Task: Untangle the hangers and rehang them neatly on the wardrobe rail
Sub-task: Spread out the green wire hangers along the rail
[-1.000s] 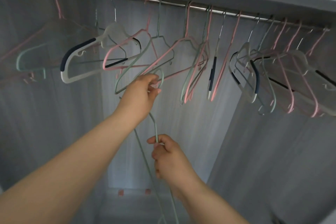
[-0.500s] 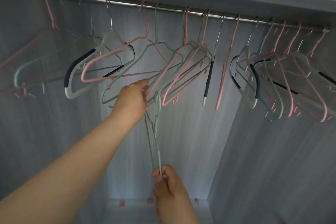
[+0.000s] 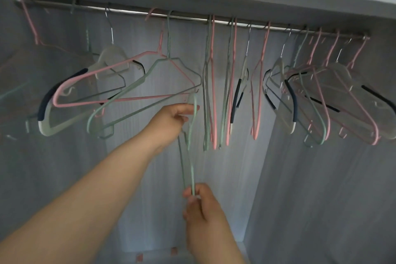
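My left hand [image 3: 171, 120] has its fingers [image 3: 188, 109] pinched round the hook end of the loose green hanger [image 3: 188, 146], which dangles below the rail [image 3: 192, 18]. My right hand [image 3: 203, 206] is clamped on its lower end. The hook looks snagged on the hung green hanger [image 3: 137, 92]. I'd ease it up and off, not tug, then hook it onto the rail's bare stretch.

Far-left hangers [image 3: 15, 83] blurred, cut by the edge.
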`<state>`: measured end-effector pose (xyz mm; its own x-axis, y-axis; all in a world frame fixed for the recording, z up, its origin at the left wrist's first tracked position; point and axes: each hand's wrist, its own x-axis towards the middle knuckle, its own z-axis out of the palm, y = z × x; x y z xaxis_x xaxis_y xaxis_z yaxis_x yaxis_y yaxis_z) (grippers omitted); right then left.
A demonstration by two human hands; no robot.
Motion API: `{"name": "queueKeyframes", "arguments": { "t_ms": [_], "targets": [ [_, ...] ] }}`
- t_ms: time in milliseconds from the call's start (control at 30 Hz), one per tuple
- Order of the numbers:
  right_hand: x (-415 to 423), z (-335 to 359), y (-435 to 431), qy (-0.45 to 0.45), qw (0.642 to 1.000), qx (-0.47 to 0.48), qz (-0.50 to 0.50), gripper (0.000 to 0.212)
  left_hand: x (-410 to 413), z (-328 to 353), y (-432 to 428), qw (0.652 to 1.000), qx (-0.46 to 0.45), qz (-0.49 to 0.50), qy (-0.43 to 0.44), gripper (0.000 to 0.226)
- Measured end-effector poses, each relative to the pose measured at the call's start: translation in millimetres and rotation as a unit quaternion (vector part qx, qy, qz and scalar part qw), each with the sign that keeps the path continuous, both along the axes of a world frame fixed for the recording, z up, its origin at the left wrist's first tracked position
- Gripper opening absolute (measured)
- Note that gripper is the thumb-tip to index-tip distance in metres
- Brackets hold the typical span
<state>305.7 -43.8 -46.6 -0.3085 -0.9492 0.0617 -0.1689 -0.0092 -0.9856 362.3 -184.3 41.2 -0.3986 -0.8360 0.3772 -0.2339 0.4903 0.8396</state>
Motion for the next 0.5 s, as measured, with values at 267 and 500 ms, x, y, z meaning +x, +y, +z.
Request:
{"name": "queueKeyframes", "arguments": {
  "t_ms": [267, 500],
  "targets": [
    [7.8, 56.6, -35.7, -0.153, 0.987, -0.041, 0.020, 0.033, 50.4, 17.9, 28.4, 0.916, -0.341, 0.209, -0.035, 0.051],
    [33.3, 62.9, -60.6, -0.299, 0.950, -0.089, 0.003, 0.030, 81.5, 8.9, 56.5, 0.965, -0.240, 0.084, -0.056, 0.038]
  ]
}}
